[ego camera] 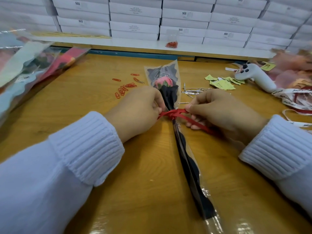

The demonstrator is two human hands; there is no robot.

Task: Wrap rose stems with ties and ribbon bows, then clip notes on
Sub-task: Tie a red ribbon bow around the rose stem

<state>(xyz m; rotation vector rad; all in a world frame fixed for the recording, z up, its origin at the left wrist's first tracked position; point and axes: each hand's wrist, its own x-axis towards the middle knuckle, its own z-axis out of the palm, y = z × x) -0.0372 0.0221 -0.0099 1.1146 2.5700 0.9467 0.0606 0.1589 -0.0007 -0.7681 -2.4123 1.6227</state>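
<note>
A single rose (163, 82), pink with green sepals, lies on the wooden table (87, 92) in the middle, bud far and stem near. It sits in a wrap (187, 159) of clear, glossy film lined with black paper, a cone that narrows to a long thin tail. A flat red ribbon (173, 114) is knotted around the narrow neck just below the bud. The left hand (136, 108) has its fingers curled, pinching the ribbon's left end. The right hand (219, 110), also curled, pinches the right end between thumb and forefinger, and a loose tail of ribbon runs under its fingers. Both wrists wear white ribbed knit cuffs (87, 146).

Left of the bud lie red wire clips (125, 89), scattered. Right of it lie thin silver ties (192, 91), then small yellow paper notes (221, 83). A smooth white controller (253, 75) lies beside the notes. Near it, white printed ribbon (290, 98) lies in loops. More film-wrapped flowers (25, 73) are piled at far left. Flat white boxes (135, 17) are stacked along the back.
</note>
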